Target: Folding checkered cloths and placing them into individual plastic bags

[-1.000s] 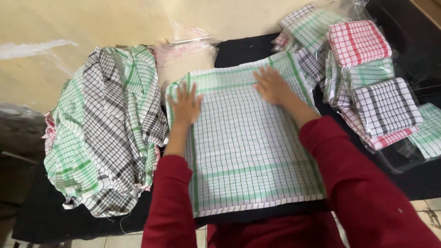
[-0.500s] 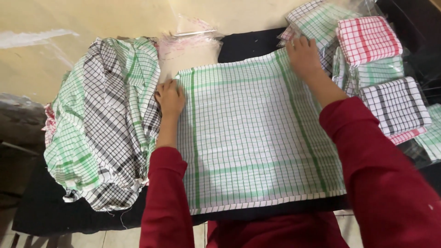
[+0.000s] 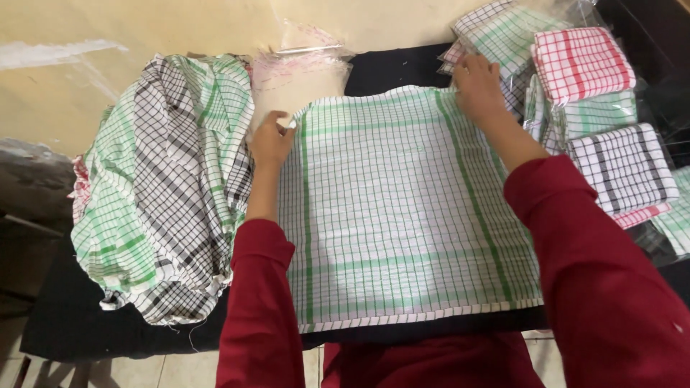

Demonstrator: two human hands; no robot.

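Observation:
A white cloth with green checks [image 3: 395, 208] lies spread flat on a black table [image 3: 72, 323] in front of me. My left hand [image 3: 272, 138] pinches the cloth's far left corner. Across from it, my right hand [image 3: 476, 86] grips the far right corner. Both arms wear red sleeves and lie along the cloth's two sides.
A heap of loose checked cloths [image 3: 162, 187], black and green, lies at the left. Folded cloths in clear bags [image 3: 596, 108], red, green and black checks, are stacked at the right. Empty clear bags [image 3: 302, 65] lie beyond the cloth, against a yellowish wall.
Both hands have slid outward from the cloth's middle to its far corners, smoothing it flat and wider. The view has shifted a little.

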